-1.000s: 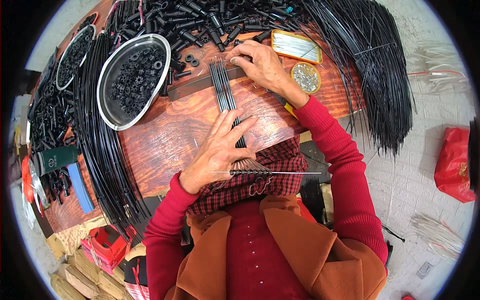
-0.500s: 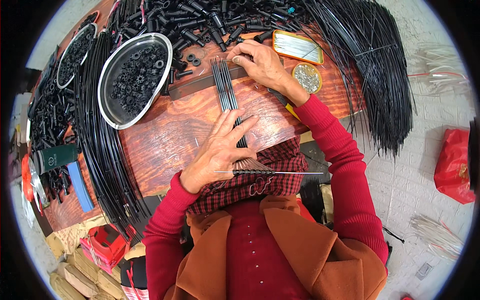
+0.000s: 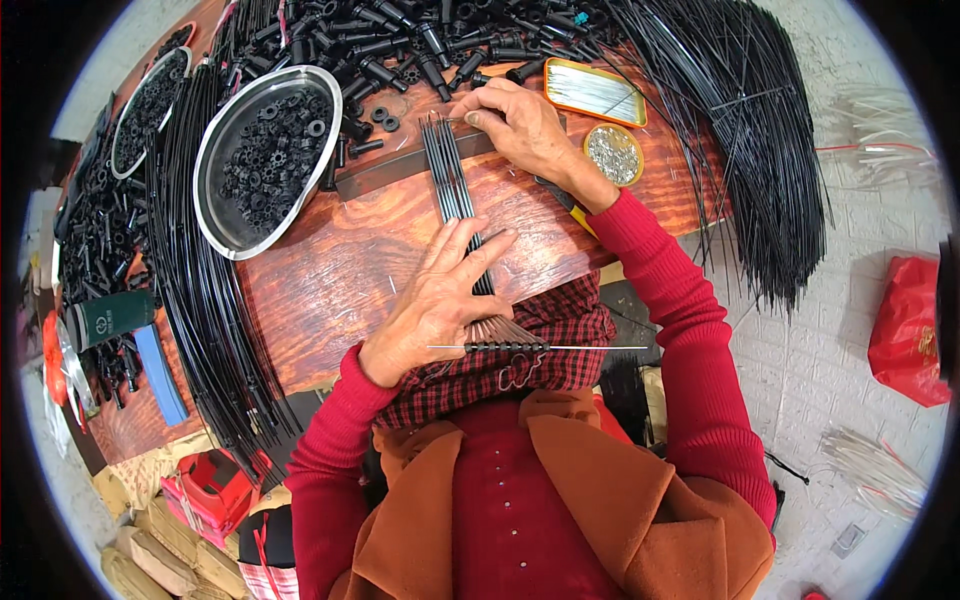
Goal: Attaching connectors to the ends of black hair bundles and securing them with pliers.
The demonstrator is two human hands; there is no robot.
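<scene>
Now pressing flat left hand (image 3: 440, 300) on black rod bundle (image 3: 452, 185) mid-table, right hand (image 3: 525, 130) pinching rod tips near far edge; better keeping rods parallel, tips flush against the dark bar (image 3: 400, 172).

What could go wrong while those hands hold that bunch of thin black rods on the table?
The left hand presses the rods flat while the right hand works at their far tips; if either slips, the row may fan out of line.

The thin wire threaded across the near ends sticks out both sides and might slide free or poke a finger.

The small round tin of shiny bits sits right by the right wrist, so a nudge could spill it.
</scene>
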